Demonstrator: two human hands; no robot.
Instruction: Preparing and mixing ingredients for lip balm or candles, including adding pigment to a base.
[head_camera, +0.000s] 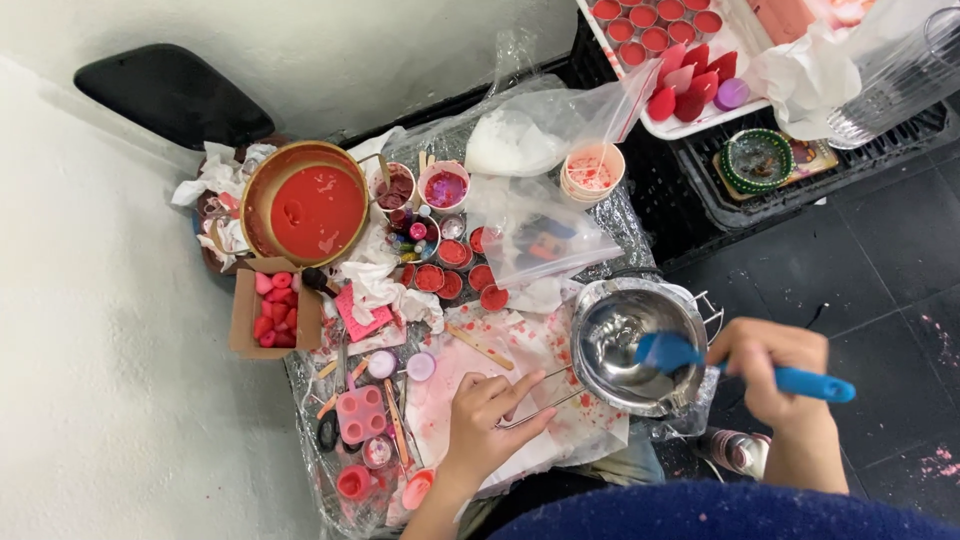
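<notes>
- White wall (90, 330) left of the hands, evenly lit.
- Dark tiled floor (880, 260) right of and beyond the hands, pink specks.
- Black crate (700, 190) on the floor, far right.
- Dark pad (170, 95) at the wall's foot, far left.

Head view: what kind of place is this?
Probably a home craft corner for making candles or wax pieces: a pot of red melt, small filled red cups, and a steel melting pitcher scraped with a blue spatula.

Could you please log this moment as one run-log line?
right hand: holds blue spatula in steel pot | left hand: on pot handle
</notes>
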